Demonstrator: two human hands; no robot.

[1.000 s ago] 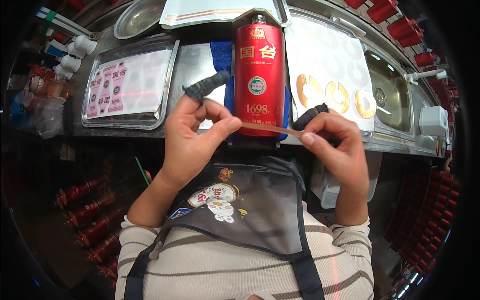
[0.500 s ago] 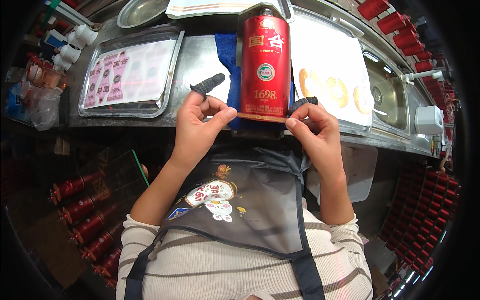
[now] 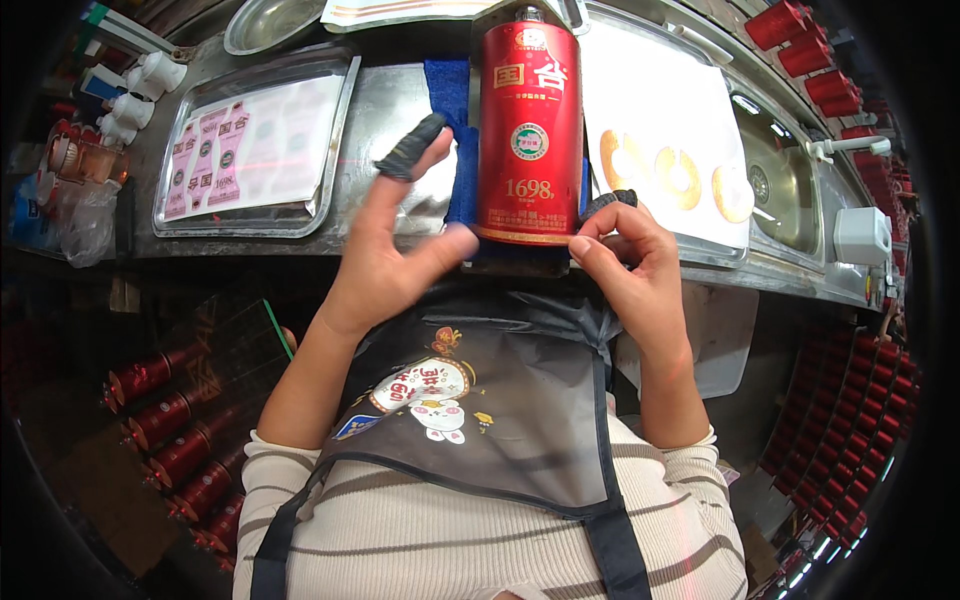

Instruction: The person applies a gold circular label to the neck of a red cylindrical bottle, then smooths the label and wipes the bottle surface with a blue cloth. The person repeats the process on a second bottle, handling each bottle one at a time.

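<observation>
A red bottle (image 3: 530,110) with gold lettering and a round green-and-white emblem lies in front of me, base toward me, on a blue cloth (image 3: 450,90). A narrow gold strip (image 3: 520,238) runs across its base edge. At the strip's right end, my right hand (image 3: 645,260) is closed, thumb and index finger pinching it. My left hand (image 3: 375,255) is open off the lower left corner, index finger raised and thumb pointing toward the base, holding nothing. Black finger covers are on both hands.
A clear tray (image 3: 335,180) at left holds pink-and-white label sheets (image 3: 215,160). A white sheet (image 3: 670,110) at right carries gold curved strips (image 3: 678,180). Beyond it are a sink (image 3: 800,215) and a white container (image 3: 862,237). Red bottles (image 3: 850,430) stand in rows at lower right.
My left hand has let go of the strip's left end and opened, its index finger lifting. The strip now sits against the bottle's base edge. My right hand has stayed in place.
</observation>
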